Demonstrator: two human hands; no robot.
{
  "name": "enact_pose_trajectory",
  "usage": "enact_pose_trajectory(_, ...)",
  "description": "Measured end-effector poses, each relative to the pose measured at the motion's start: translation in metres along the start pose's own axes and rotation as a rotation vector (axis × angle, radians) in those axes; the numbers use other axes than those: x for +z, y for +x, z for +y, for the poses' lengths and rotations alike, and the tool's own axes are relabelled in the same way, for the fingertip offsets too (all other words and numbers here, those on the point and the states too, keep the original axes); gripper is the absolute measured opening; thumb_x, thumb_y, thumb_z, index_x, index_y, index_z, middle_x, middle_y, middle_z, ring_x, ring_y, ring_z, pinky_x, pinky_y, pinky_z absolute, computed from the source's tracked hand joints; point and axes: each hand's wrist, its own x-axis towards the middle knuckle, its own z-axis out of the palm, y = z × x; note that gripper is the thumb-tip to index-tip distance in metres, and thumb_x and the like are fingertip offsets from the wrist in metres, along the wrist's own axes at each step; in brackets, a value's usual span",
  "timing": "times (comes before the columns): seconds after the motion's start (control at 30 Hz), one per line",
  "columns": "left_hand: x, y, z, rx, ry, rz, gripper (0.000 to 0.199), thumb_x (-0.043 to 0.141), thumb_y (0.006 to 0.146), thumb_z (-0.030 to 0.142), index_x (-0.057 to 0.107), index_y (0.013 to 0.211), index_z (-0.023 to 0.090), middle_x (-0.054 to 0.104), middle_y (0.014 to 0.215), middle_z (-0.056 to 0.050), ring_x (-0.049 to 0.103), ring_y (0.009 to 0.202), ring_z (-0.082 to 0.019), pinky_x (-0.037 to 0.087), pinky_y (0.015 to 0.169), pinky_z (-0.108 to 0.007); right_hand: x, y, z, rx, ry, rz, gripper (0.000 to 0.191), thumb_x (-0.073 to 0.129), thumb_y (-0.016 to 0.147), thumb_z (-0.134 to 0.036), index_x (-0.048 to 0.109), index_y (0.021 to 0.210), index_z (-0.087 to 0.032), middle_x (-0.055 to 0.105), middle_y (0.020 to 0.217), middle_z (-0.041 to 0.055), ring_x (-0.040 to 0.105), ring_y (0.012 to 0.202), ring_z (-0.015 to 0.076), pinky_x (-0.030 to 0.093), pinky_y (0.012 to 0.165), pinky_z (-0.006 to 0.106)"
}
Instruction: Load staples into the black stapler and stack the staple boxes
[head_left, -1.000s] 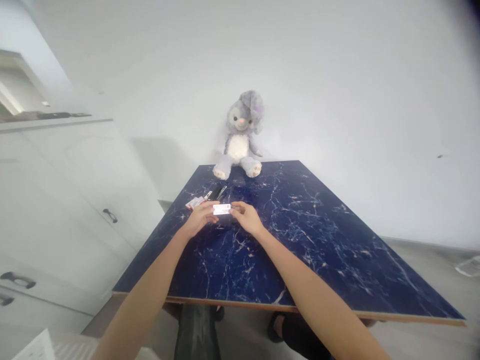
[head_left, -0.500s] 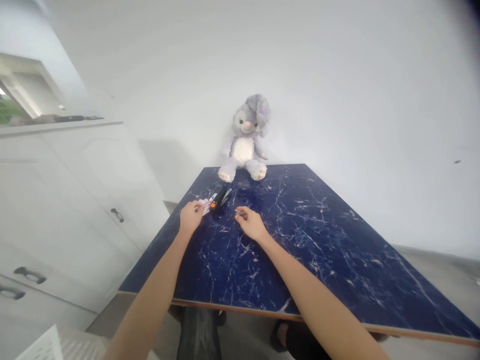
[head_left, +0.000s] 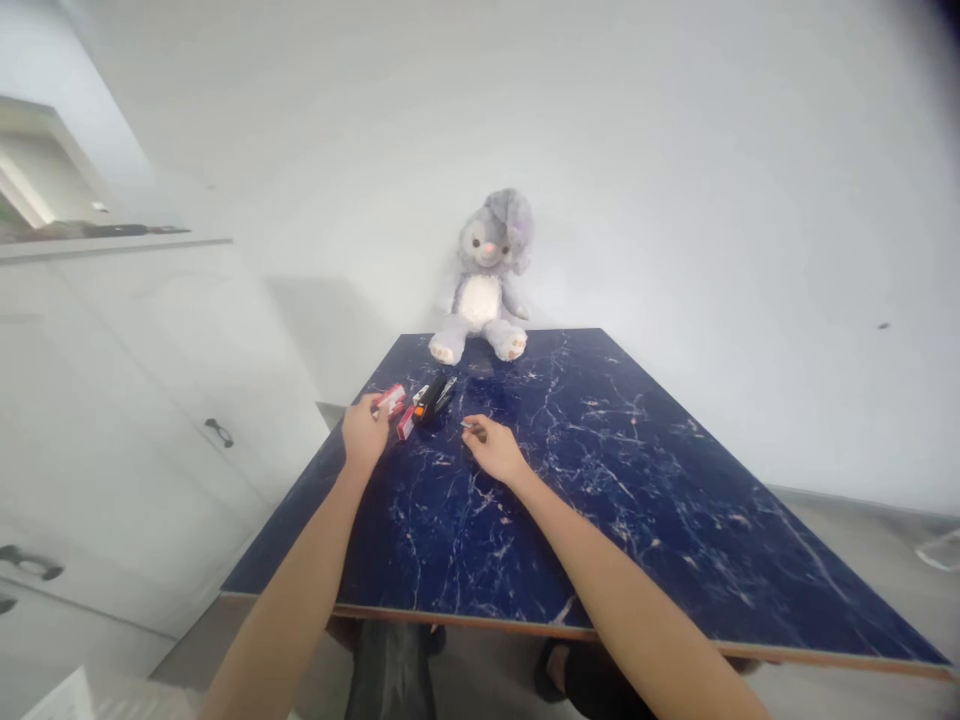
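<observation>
My left hand (head_left: 365, 435) is closed on a small red-and-white box (head_left: 391, 399), held at the left side of the table. Just right of it lies another red-and-white piece (head_left: 406, 423), perhaps a second box or part of the same one. A black stapler (head_left: 430, 398) with an orange patch rests beside that, its long parts spread apart and pointing away from me. Over the table to the stapler's right, my right hand (head_left: 493, 449) pinches a small silvery piece (head_left: 466, 425), too small to name surely. Its fingers partly cover it.
A grey plush rabbit (head_left: 480, 285) sits at the table's far edge, against the white wall. The blue marbled table (head_left: 600, 480) has a wooden front edge. White cabinets (head_left: 150, 400) with dark handles stand to the left.
My left hand has lifted the red-and-white box slightly away from the stapler, so its red sides show. My right hand keeps its pinch in nearly the same place. The view has shifted slightly.
</observation>
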Motion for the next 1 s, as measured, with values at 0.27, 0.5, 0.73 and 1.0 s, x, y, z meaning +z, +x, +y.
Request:
enact_pose_trajectory(0.27, -0.005, -0.013, 0.040, -0.218, -0.888, -0.399, 0.036, 0.073, 0.077, 0.034, 0.069, 0.109, 0.017, 0.071, 0.085, -0.005, 0.062, 0.063, -0.015, 0.048, 0.061, -0.027, 0.001, -0.003, -0.013, -0.099, 0.121, 0.050, 0.043, 0.068, 0.085, -0.034, 0.063, 0.126, -0.021, 0.071, 0.115, 0.0063, 0.070, 0.080, 0.0158, 0.056, 0.081, 0.030)
enact_pose_trajectory(0.5, -0.006, -0.028, 0.057, -0.321, -1.361, -0.907, 0.040, 0.078, 0.076, 0.028, 0.071, 0.113, 0.015, 0.070, 0.108, -0.012, 0.064, 0.081, -0.017, 0.050, 0.071, -0.028, 0.002, 0.005, -0.005, 0.104, 0.599, -0.014, 0.036, 0.072, 0.080, -0.046, 0.072, 0.099, -0.016, 0.075, 0.085, 0.0052, 0.070, 0.074, 0.0192, 0.058, 0.076, 0.032)
enact_pose_trajectory(0.73, 0.001, -0.027, 0.053, -0.298, -1.216, -0.758, 0.039, 0.081, 0.074, 0.026, 0.071, 0.110, 0.015, 0.072, 0.095, -0.009, 0.064, 0.074, -0.016, 0.048, 0.066, -0.026, 0.000, 0.006, -0.009, 0.138, 0.597, -0.035, 0.035, 0.063, 0.086, -0.051, 0.071, 0.084, -0.018, 0.072, 0.077, 0.0027, 0.066, 0.067, 0.0154, 0.056, 0.066, 0.027)
enact_pose_trajectory(1.0, 0.004, -0.021, 0.048, -0.337, -1.185, -0.623, 0.040, 0.082, 0.071, 0.029, 0.071, 0.107, 0.014, 0.072, 0.090, -0.008, 0.062, 0.068, -0.013, 0.047, 0.062, -0.025, -0.008, 0.012, 0.001, 0.155, 0.437, 0.171, 0.030, 0.052, 0.090, -0.043, 0.068, 0.082, -0.019, 0.068, 0.069, 0.0011, 0.064, 0.064, 0.0148, 0.051, 0.062, 0.024)
